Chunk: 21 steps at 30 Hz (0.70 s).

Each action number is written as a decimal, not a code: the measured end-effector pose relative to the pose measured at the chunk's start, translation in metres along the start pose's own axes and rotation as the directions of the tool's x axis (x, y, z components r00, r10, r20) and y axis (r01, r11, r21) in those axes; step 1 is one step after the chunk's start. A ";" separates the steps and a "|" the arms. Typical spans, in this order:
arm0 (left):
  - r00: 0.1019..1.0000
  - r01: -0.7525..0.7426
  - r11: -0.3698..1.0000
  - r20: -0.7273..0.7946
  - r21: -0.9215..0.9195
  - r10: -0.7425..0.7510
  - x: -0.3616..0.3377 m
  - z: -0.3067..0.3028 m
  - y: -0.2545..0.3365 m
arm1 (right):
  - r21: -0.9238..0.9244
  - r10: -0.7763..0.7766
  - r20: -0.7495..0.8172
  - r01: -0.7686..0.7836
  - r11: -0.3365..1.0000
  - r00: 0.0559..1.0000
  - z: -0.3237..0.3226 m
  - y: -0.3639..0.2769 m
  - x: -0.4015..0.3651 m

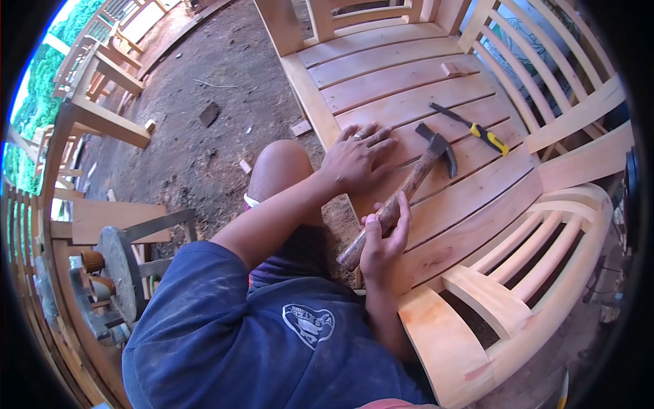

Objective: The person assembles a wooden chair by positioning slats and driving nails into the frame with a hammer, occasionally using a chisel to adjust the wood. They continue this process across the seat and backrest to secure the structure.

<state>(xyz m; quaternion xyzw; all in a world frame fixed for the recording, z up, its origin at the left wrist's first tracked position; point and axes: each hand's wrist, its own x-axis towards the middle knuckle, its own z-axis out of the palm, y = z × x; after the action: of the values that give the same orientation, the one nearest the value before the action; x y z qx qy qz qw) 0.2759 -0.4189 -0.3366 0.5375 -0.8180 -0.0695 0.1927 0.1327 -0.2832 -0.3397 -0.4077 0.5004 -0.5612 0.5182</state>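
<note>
My left hand [355, 158], with a ring on one finger, lies palm down on the slatted wooden bench seat [402, 54], fingers stretched out. My right hand [385, 242] is closed round the rough wooden handle of a hammer [409, 184]. The dark metal head of this hammer points away from me over the slats, and the handle's butt end hangs past the seat's near edge. Just beyond the head lies a slim tool [487, 138] with a black shaft and a yellow-and-black grip.
A small wood block [460, 69] sits on the far slats. The slatted backrest [545, 61] rises at right, and a curved armrest [545, 341] is close to my right arm. Dirt ground [225, 109] with scraps lies at left, beside more wooden furniture [109, 123] and a grey round-ended frame [119, 273].
</note>
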 end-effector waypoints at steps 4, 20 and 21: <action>1.000 -0.018 0.999 -0.005 0.037 0.018 0.004 -0.001 0.002 | -0.121 -0.097 0.011 0.097 0.988 0.995 -0.002 0.001 0.000; 0.977 -0.018 1.000 -0.211 0.025 0.022 -0.005 0.020 -0.009 | -0.301 -0.190 0.058 0.199 0.933 0.980 0.003 -0.001 -0.004; 0.979 -0.027 1.000 -0.202 -0.008 0.025 -0.006 0.017 -0.007 | -0.285 -0.181 0.071 0.194 0.939 0.981 0.002 0.000 -0.003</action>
<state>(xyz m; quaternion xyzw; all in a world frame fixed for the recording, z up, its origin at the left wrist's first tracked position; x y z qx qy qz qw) 0.2778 -0.4178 -0.3557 0.5301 -0.8008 -0.0164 0.2783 0.1352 -0.2805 -0.3390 -0.5373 0.5249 -0.5191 0.4078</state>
